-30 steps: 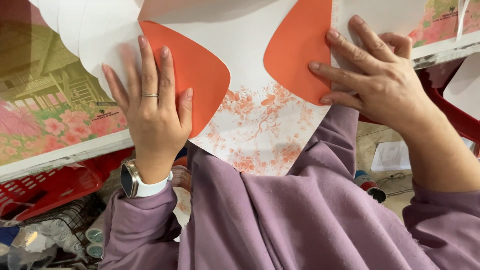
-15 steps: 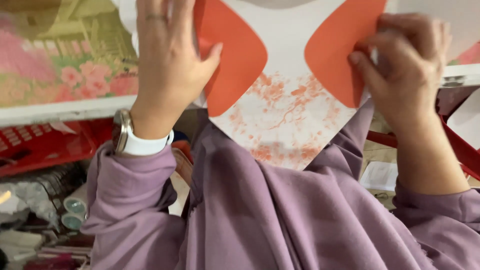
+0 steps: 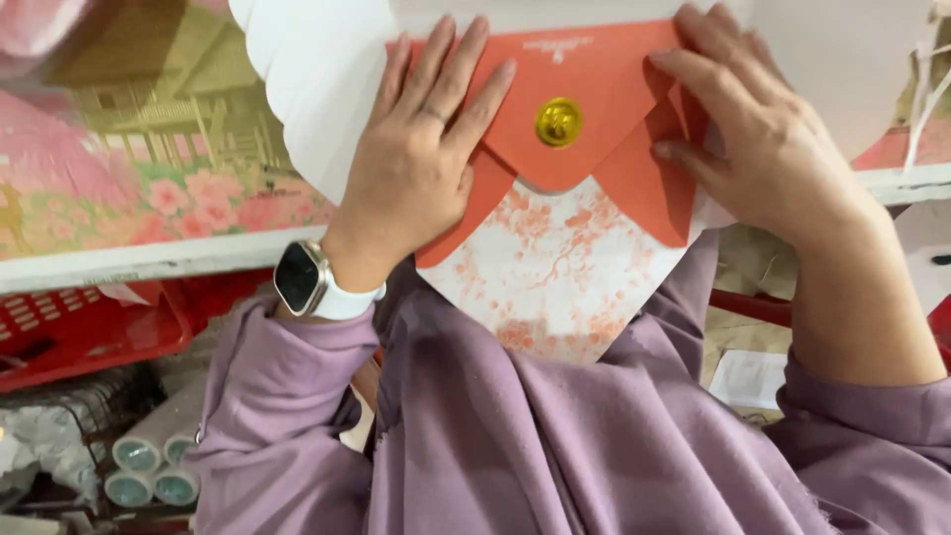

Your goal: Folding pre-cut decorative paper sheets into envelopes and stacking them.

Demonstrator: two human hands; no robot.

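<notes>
- The left hand (image 3: 421, 163) lies flat on the envelope (image 3: 565, 228), fingers spread out & pointing up. It presses the left orange flap down. It grips nothing, palm is down.
- There's a thin ring on one finger, & a dark square watch (image 3: 299, 277) w/ a white band on that wrist.
- The right hand (image 3: 768, 149) is on the right side of the envelope. Its fingers are bent a bit & push on the right orange flap (image 3: 649, 183), where the paper folds over. It's pressing, not closed in a fist.
- The envelope sits between both hands, at the near edge of the table (image 3: 149, 260), w/ its bottom part hanging past the edge over the person's lap. It's white w/ orange flower prints low down; the flaps on top are orange.
- A round gold seal (image 3: 560, 122) sits in the middle of the top flap, between the 2 hands (it touches neither hand).
- A stack of white paper sheets (image 3: 317, 79) w/ wavy edges lies under the envelope, up & to the left.
- The table has a pink & green picture cover (image 3: 129, 168) w/ flowers & a house.
- Purple sleeves (image 3: 555, 436) fill the bottom of the view.
- Under the table on the left: a red basket (image 3: 94, 327) & some rolls (image 3: 149, 466) w/ pale blue-green ends.
</notes>
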